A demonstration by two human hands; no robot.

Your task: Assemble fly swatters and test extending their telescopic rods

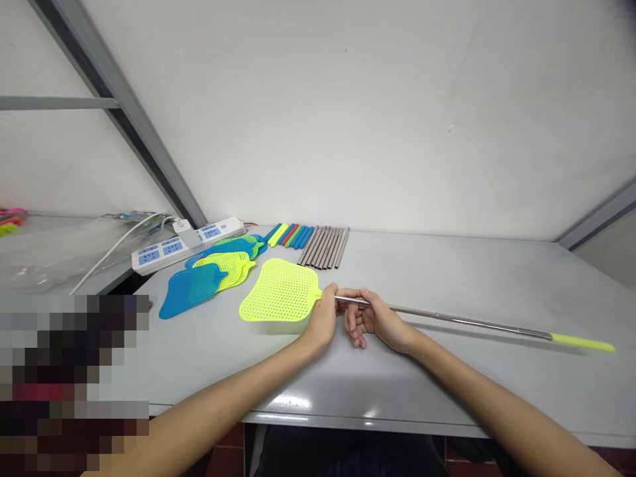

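A yellow-green fly swatter (281,291) with a long steel telescopic rod lies across both my hands, its perforated head to the left and its yellow grip far to the right. My left hand (322,315) is closed around the neck where head and rod meet. Just right of it, my right hand (380,318) pinches the rod between thumb and fingers, the other fingers curled below. To the left lie loose swatter heads, a blue one (186,291) and a yellow one (231,270) among them, partly overlapping.
Behind my hands several steel rods (322,248) lie side by side, next to a row of coloured grips (291,236). A white power strip (189,245) with a plugged cable sits at the back left. A white wall rises behind the grey table (447,384). The lower left is pixelated.
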